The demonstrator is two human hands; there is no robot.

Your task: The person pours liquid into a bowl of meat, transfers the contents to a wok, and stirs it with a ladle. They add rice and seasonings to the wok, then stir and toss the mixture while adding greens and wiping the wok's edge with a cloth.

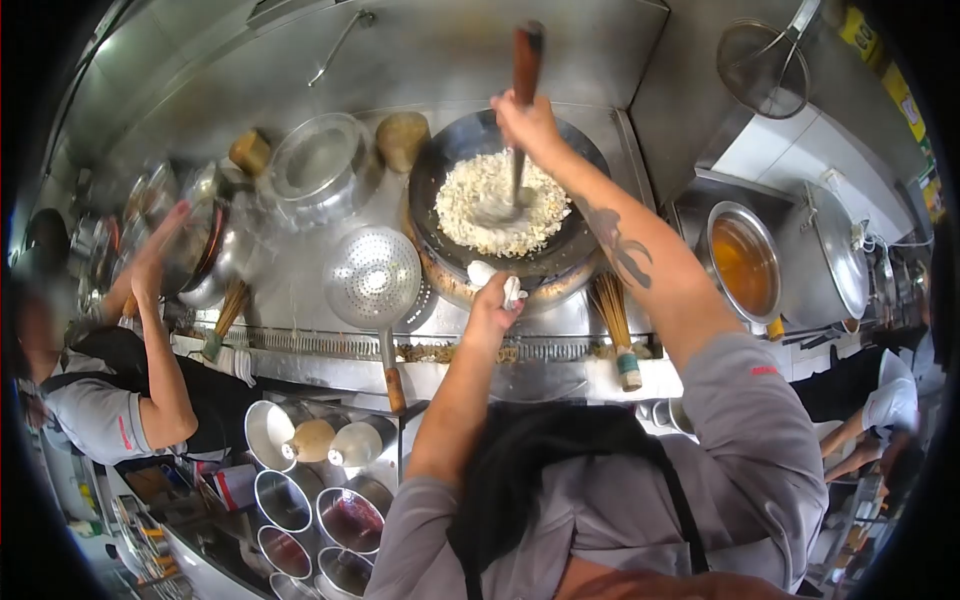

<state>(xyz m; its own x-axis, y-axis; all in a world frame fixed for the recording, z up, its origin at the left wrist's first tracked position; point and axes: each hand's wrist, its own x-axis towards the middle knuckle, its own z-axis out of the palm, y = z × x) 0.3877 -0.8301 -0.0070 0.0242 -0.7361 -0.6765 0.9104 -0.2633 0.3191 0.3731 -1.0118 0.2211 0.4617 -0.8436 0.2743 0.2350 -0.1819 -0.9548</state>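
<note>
A dark wok (pixel 590 155) sits on the burner with a broad mound of fried rice (pixel 463 205) in it. My right hand (pixel 527 122) is closed around the wooden handle of a ladle (pixel 526 65), held nearly upright above the wok. The ladle's bowl is blurred by motion and rests in the middle of the rice. At the wok's near edge, my left hand (pixel 490 303) is closed on a folded white cloth (pixel 482 272) and grips the rim through it.
A perforated skimmer (pixel 372 275) lies left of the wok, and a bamboo brush (pixel 613 320) stands to its right. A pot of amber liquid (pixel 742 260) is at right. Metal canisters (pixel 352 518) stand below left. One co-worker (pixel 130 385) works at left, another (pixel 885 400) at right.
</note>
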